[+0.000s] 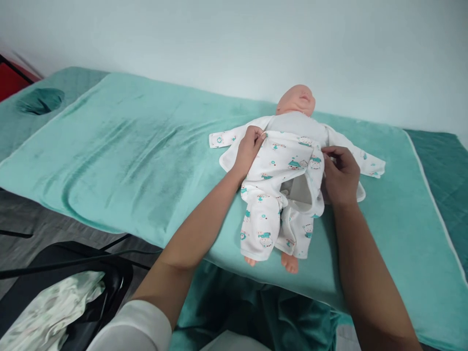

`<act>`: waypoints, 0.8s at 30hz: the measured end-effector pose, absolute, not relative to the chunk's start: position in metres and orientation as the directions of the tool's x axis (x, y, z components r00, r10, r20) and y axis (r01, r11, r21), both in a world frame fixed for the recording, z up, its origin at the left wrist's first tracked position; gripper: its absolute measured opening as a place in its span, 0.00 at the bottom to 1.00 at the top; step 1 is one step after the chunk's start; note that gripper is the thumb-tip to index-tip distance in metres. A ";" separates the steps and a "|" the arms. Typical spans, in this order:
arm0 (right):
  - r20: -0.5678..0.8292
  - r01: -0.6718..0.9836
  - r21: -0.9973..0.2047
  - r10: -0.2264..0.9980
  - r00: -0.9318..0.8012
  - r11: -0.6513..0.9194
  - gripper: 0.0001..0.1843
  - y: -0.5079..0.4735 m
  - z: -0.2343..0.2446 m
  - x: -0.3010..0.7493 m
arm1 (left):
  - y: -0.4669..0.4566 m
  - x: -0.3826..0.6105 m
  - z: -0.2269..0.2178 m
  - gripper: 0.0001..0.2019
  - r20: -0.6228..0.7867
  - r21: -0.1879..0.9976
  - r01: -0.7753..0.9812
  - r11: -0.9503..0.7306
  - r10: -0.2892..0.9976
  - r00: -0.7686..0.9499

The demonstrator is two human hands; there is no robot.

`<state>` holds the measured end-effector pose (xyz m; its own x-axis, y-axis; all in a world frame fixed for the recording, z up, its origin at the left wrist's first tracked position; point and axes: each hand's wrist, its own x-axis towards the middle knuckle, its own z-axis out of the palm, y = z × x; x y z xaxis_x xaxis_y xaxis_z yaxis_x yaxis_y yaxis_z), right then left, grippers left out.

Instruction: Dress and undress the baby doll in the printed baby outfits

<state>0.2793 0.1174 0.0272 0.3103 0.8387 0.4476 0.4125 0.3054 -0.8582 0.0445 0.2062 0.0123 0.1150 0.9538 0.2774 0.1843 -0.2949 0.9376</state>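
A baby doll (297, 100) lies on its back, its feet toward me. Its white printed baby jacket (234, 135) is spread open, with both sleeves stretched out. White baby pants (276, 158) with teal prints cover the legs and reach up over the belly. An opening gapes at the crotch, and the bare feet stick out below. My left hand (249, 148) pinches the waist edge of the pants at its left corner. On the other side, my right hand (340, 173) is closed at the right edge of the pants, fingertips bent around the fabric.
The doll rests on a teal velvet sheet (120, 146) over a bed with a face hole (41, 101) at the far left. A white wall (219, 44) stands behind. At lower left, a black chair (109, 282) holds a crumpled pale patterned cloth (54, 312).
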 end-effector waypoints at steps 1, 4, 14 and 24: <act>0.433 0.403 -0.864 0.855 0.286 0.303 0.09 0.118 0.027 0.281 | 0.209 0.045 0.011 0.06 0.274 0.935 0.199 -0.294 0.954 0.121; 0.423 0.384 -0.869 0.872 0.248 0.312 0.11 0.118 0.026 0.286 | 0.207 0.045 0.013 0.07 0.310 0.910 0.229 -0.345 0.935 0.172; 0.513 0.495 -0.732 0.857 -0.053 0.469 0.10 0.135 0.027 0.307 | 0.206 0.039 0.035 0.14 0.559 0.695 0.254 -0.672 0.728 0.398; 0.437 0.540 -0.774 0.896 0.077 0.331 0.10 0.158 0.035 0.300 | 0.247 0.055 0.029 0.09 0.408 0.790 0.351 -0.503 0.858 0.311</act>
